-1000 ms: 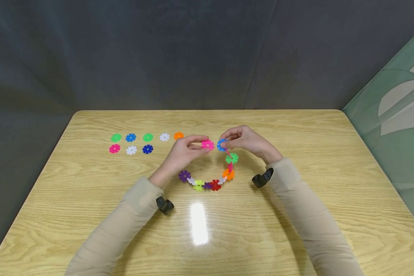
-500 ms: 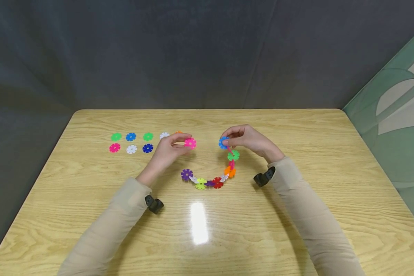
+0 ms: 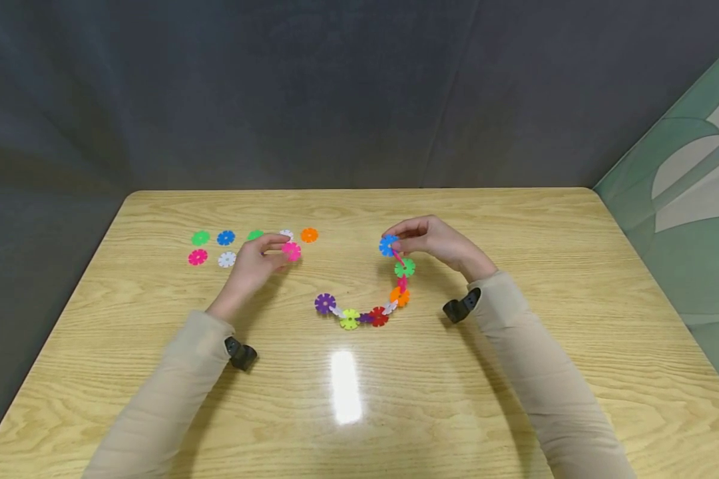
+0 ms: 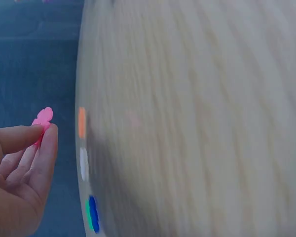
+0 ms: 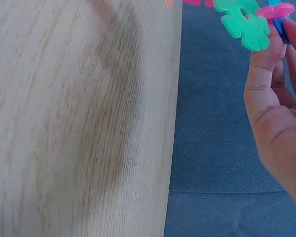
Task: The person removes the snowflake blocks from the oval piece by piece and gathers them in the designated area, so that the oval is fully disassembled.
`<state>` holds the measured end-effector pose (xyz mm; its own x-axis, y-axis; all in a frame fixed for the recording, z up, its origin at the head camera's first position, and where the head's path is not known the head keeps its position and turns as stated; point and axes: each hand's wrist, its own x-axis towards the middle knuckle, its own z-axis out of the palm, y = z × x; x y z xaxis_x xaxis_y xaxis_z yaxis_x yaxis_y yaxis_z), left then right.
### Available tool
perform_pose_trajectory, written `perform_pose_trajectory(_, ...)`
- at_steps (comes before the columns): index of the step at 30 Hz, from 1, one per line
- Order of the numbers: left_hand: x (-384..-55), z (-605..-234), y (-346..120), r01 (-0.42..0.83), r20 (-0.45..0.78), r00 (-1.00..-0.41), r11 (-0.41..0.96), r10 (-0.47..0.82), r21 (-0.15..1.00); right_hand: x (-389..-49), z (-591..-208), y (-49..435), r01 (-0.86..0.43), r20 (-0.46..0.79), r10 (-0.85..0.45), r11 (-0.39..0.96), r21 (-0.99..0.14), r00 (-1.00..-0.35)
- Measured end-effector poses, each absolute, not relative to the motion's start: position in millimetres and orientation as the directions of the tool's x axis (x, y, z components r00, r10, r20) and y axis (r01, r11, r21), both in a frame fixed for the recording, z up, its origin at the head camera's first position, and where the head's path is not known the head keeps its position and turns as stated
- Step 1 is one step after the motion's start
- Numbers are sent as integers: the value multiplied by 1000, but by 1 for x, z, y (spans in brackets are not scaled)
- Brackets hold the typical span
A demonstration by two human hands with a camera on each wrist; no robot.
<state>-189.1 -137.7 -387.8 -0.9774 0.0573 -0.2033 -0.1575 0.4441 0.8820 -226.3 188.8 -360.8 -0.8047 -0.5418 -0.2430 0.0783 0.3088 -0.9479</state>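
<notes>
Loose notched discs lie flat in two rows left of the linked disc chain, probably spread so that each is easy to pick. Also left of the chain, the left hand has a pink disc in a pinch by its edge; thumb and finger are almost closed, perhaps to leave the slots free. At the chain's far end, the blue end disc is pinched by the right hand, whose thumb and finger are apart only by the disc's thickness, seemingly to hold this end raised.
</notes>
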Motion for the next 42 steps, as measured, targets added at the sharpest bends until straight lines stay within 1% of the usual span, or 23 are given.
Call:
perform_pose_trajectory(7,-193,-394,-150,-167,-207,-978,565,6,808,-227,-362,189,73,-221,-540,281,-957,-812)
perform_pose_trajectory(15,-194,-396,-156,-163,-225,-974,639,17,752,-226,-363,190,78,-217,-544,267,-961,-811)
perform_pose_trajectory(23,-198,-398,-155,-132,-213,-976,652,47,747,-227,-364,191,78,-220,-540,274,-959,-813)
perform_pose_trajectory(32,-198,-399,-153,-60,-151,-987,728,60,683,-225,-363,189,73,-228,-554,287,-955,-801)
perform_pose_trajectory(42,-198,-402,-156,-30,-120,-990,733,70,679,-226,-365,187,74,-228,-557,285,-956,-799)
